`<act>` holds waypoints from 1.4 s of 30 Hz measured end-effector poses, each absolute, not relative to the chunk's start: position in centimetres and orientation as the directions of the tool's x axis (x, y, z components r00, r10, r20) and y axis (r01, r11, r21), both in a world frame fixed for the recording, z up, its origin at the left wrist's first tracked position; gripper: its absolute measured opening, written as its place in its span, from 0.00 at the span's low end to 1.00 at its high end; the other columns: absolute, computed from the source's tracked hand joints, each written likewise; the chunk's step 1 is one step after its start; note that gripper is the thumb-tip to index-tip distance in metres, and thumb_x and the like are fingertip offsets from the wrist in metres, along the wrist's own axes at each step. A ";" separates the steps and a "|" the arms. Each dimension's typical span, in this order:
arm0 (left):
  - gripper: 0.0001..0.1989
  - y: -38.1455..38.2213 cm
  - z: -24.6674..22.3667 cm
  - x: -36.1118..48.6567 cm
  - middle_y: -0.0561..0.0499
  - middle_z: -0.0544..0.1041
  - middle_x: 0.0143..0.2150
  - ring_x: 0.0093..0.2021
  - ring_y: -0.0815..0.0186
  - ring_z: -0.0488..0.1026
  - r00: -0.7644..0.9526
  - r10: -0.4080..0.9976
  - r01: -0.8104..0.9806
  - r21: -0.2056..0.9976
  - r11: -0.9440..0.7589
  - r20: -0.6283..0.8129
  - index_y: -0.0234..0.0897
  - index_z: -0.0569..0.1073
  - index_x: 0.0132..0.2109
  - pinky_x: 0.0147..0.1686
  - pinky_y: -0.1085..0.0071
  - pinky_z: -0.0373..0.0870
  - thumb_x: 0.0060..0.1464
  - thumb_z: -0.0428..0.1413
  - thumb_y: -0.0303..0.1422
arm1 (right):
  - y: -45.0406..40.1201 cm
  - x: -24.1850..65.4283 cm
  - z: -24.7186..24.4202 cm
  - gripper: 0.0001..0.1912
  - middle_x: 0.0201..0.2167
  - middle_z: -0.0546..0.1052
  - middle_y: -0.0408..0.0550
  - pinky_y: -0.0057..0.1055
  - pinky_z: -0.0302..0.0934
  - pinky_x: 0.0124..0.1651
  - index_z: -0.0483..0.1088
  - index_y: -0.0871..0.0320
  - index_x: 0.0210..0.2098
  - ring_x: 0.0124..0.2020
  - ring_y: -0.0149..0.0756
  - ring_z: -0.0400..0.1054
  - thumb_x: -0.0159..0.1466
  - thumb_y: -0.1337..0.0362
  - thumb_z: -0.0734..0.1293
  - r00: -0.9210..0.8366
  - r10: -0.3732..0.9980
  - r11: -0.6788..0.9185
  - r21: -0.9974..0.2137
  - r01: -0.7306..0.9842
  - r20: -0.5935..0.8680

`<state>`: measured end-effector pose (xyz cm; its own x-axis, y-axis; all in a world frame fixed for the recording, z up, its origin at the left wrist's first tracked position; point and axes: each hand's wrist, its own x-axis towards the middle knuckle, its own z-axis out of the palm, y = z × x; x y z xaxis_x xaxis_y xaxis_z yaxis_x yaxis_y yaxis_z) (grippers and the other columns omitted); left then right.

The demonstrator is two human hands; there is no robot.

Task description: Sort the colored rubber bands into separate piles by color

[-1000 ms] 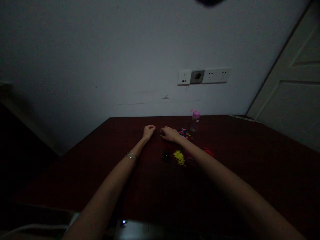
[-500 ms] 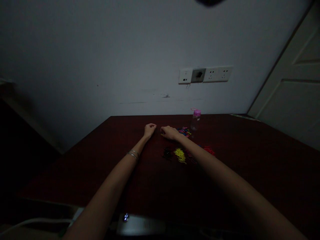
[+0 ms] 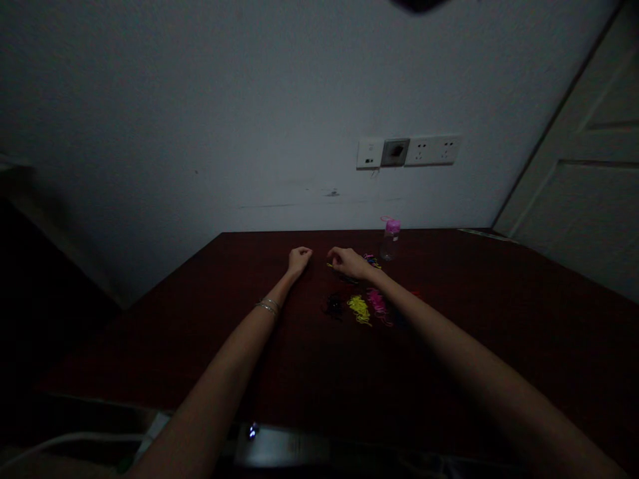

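- From my end of the feed, the right hand [image 3: 334, 264] has thumb and fingers brought together, and I read it as pinching a small yellow strand [image 3: 329, 265].
- The strand sticks out at the left of those fingertips, on the side facing the other hand. Only a short bit shows — too small and dark for me to be sure of its long axis.
- The left hand [image 3: 299, 258] sits to the left, fingers curled in, with a gap of table [image 3: 279, 372] between it and the strand. I cannot tell whether anything is inside its curl.
- The relation I watch most: the yellow pile [image 3: 359, 311] lies on the near side of the right hand and slightly to its right, its long axis slanting from far left to near right. The right hand is the nearer of the two.
- Flanking that pile I have the black pile [image 3: 334, 306] just left and the pink pile [image 3: 378, 304] just right, all well nearer me than the fingertips.
- The mixed pile [image 3: 372, 261] lies to the right of the grip, partly hidden by the right hand — I cannot tell whether they touch.
- Some red [image 3: 416, 294] shows past the right forearm [image 3: 449, 339], mostly covered.
- The bottle [image 3: 391, 241] stands upright at the far right of the mixed pile.
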<state>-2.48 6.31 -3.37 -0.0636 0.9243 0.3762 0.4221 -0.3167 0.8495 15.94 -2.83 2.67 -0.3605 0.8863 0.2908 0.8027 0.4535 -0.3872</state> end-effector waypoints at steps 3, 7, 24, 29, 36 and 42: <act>0.10 6.2 -3.2 -2.5 0.48 0.75 0.28 0.29 0.68 0.69 -0.071 0.928 0.430 0.851 -0.302 0.366 0.31 0.76 0.30 0.32 0.74 0.63 0.42 0.53 0.32 | -3.8 17.4 3.1 0.15 0.30 0.74 0.45 0.23 0.57 0.33 0.66 0.60 0.41 0.31 0.29 0.67 0.53 0.72 0.61 -0.371 0.860 0.505 -0.476 0.720 0.351; 0.10 6.0 -3.0 -2.4 0.47 0.75 0.27 0.28 0.67 0.69 -0.075 0.934 0.435 0.854 -0.284 0.348 0.30 0.76 0.30 0.31 0.74 0.63 0.42 0.53 0.31 | -5.9 19.5 3.9 0.14 0.28 0.72 0.43 0.23 0.57 0.30 0.65 0.61 0.40 0.26 0.27 0.64 0.53 0.70 0.61 -0.364 0.854 0.519 -0.575 0.632 0.371; 0.10 5.4 -2.5 -2.4 0.48 0.73 0.24 0.26 0.68 0.68 -0.068 0.936 0.433 0.856 -0.283 0.344 0.30 0.76 0.30 0.30 0.74 0.63 0.42 0.53 0.31 | -14.8 22.0 3.5 0.11 0.26 0.70 0.42 0.23 0.56 0.28 0.66 0.60 0.38 0.25 0.27 0.62 0.55 0.69 0.60 -0.551 0.813 0.521 -0.653 0.550 0.185; 0.10 5.6 -2.7 -2.4 0.48 0.74 0.26 0.27 0.69 0.68 -0.062 0.938 0.440 0.853 -0.280 0.340 0.29 0.75 0.30 0.29 0.75 0.62 0.43 0.52 0.31 | -14.9 21.9 3.3 0.10 0.27 0.69 0.43 0.24 0.57 0.29 0.66 0.59 0.38 0.27 0.28 0.62 0.54 0.69 0.62 -0.554 0.815 0.523 -0.630 0.574 0.172; 0.11 5.3 -2.4 -2.3 0.48 0.74 0.26 0.27 0.69 0.69 -0.040 0.941 0.448 0.848 -0.283 0.335 0.29 0.75 0.31 0.30 0.75 0.63 0.43 0.52 0.32 | -14.5 22.5 3.8 0.13 0.31 0.70 0.45 0.27 0.58 0.32 0.68 0.59 0.39 0.29 0.30 0.63 0.54 0.65 0.64 -0.519 0.829 0.519 -0.630 0.578 0.207; 0.10 5.1 -1.8 -2.1 0.49 0.74 0.26 0.26 0.71 0.67 0.084 0.967 0.477 0.842 -0.252 0.241 0.29 0.75 0.31 0.28 0.76 0.62 0.41 0.54 0.32 | -12.5 26.2 2.8 0.14 0.30 0.71 0.46 0.27 0.57 0.29 0.68 0.60 0.38 0.26 0.30 0.62 0.55 0.60 0.62 -0.358 0.897 0.433 -0.690 0.580 0.261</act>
